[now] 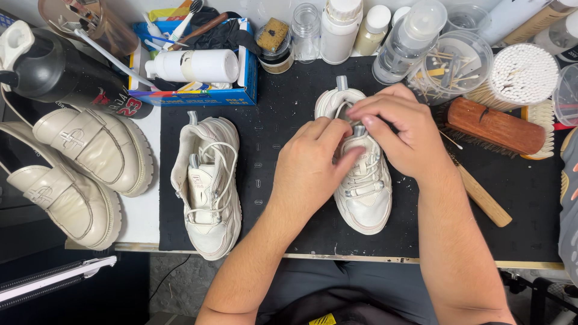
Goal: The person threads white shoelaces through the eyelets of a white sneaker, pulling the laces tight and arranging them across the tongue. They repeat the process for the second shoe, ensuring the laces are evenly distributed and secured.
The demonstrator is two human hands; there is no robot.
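The sneaker (pixel 363 180) in hand is white and chunky, and it stands upright on the black mat (pixel 289 120) right of centre, its toe pointing toward the person and its heel, with a small pull loop, pointing away. Its long axis runs near-to-far, almost square to the tabletop (pixel 141 216) edge. Both hands meet over the upper half of the shoe, at the tongue and top laces. The left hand (pixel 310 165) comes in from the lower left and lies across the lacing, fingers bent and pressed down on the laces. The right hand (pixel 400 129) arches over from the right, fingertips pinched together at the tongue just below the collar; whether it grips a lace end or the tongue itself is hidden by the fingers. Neither hand is clearly nearer; both are touching the shoe, the right slightly further up toward the heel.

Just left on the same mat lies the second sneaker (pixel 208 186), same way round, its laces loose and looped. Beyond the mat's left edge sit two cream loafers (pixel 84 168), angled. To the right of the hands lie a wooden brush (pixel 494 126) and a wooden handle (pixel 481 195) slanting toward the person. Along the far edge stand a blue box (pixel 247 78) with a white bottle (pixel 195 65) lying across it, clear jars and bottles, and a tub of cotton swabs (pixel 522 73).
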